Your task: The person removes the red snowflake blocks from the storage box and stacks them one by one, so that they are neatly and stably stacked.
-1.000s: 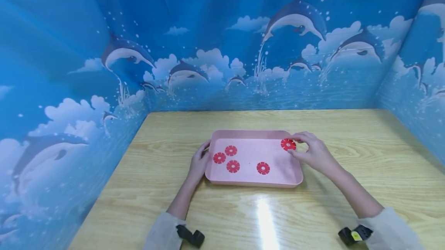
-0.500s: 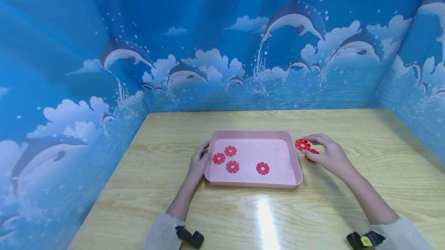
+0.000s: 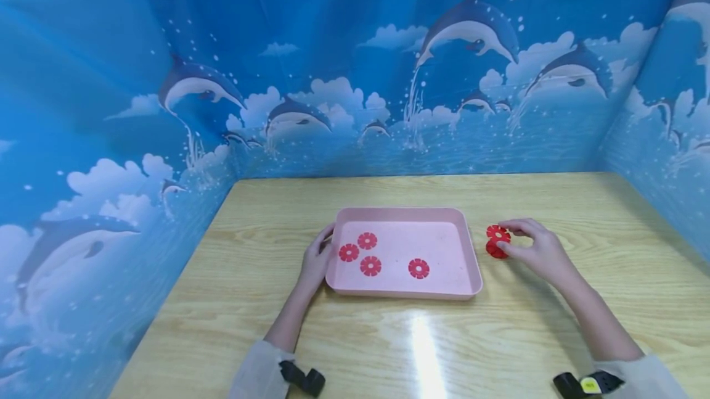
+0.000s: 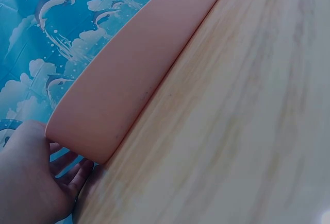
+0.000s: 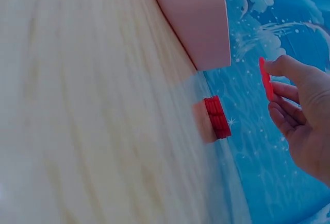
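1. Red disc (image 5: 265, 79): notched, hole in the middle, up in the air off the tray's R end, near the red stack (image 5: 217, 117); R wrist view shows a gap btwn the two, so not touching
2. R hand (image 3: 539, 252): pinches disc by its rim, thumb one side, fingertips other, rest of fingers loosely bent
3. Doing it well: disc looks approx level w/ stack, so prob best kept flat; can't tell if it's squarely above, so line up edges, lower slowly, release both sides at once. Tilt or sideways nudge could topple stack, imo. Disc count in stack: can't tell
4. Pink tray (image 3: 402, 293): just L of stack, four loose discs inside, three (image 3: 370, 266) grouped at L end, one (image 3: 418, 268) by itself R of middle
5. L hand (image 3: 316, 261): at tray's L end, fingers part bent against the wall; can't tell if it actually grips. Steady tray = prob good, esp w/ stack so close
6. Wood-look table (image 3: 222, 300) under it all, dolphin backdrop (image 3: 344, 29) behind
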Action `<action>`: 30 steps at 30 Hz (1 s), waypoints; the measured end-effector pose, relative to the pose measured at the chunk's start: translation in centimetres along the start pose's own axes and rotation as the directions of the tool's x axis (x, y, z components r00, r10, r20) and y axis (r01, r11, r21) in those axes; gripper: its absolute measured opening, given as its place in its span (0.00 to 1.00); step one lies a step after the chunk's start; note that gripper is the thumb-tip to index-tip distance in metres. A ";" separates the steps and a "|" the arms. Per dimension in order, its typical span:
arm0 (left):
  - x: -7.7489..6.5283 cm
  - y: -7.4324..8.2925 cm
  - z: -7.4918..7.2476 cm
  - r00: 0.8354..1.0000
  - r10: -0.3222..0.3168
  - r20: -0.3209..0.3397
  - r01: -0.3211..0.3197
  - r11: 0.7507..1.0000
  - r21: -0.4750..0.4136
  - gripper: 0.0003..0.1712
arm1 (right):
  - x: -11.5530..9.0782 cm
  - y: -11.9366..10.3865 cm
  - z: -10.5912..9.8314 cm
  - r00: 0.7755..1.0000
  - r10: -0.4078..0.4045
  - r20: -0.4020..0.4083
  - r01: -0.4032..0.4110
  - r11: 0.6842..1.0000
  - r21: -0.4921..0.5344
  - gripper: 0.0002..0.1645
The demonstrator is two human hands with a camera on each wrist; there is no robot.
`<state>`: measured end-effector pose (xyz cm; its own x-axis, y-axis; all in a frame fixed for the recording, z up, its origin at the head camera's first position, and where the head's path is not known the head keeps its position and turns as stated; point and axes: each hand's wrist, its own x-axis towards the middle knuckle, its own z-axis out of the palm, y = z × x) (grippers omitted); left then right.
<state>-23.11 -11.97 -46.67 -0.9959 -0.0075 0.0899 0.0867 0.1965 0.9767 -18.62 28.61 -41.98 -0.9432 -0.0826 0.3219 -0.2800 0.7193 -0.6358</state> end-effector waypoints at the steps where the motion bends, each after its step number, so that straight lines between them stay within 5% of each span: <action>1: 0.0 0.0 0.0 1.000 0.000 0.003 0.000 1.000 0.000 0.25 | -0.1 0.2 0.0 1.000 0.011 0.003 -0.011 1.000 0.001 0.24; 9: -1.4 3.3 -0.1 1.000 -0.013 0.021 0.013 1.000 0.000 0.24 | -0.3 2.1 0.4 0.999 0.036 0.003 -0.036 0.999 -0.009 0.23; 16: 0.1 0.2 -0.2 1.000 -0.013 0.018 0.013 1.000 0.000 0.25 | -0.3 3.0 0.7 1.000 -0.027 0.002 0.027 1.000 -0.008 0.21; 30: 0.0 0.1 -0.1 1.000 0.005 0.014 -0.006 1.000 0.016 0.24 | -0.4 3.9 1.1 0.997 -0.079 0.018 0.079 0.997 -0.021 0.23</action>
<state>-23.07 -12.07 -46.58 -0.9957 0.0070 0.0924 0.0917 0.2120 0.9729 -19.50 30.66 -45.33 -0.9211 -0.1513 0.3586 -0.3500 0.7251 -0.5931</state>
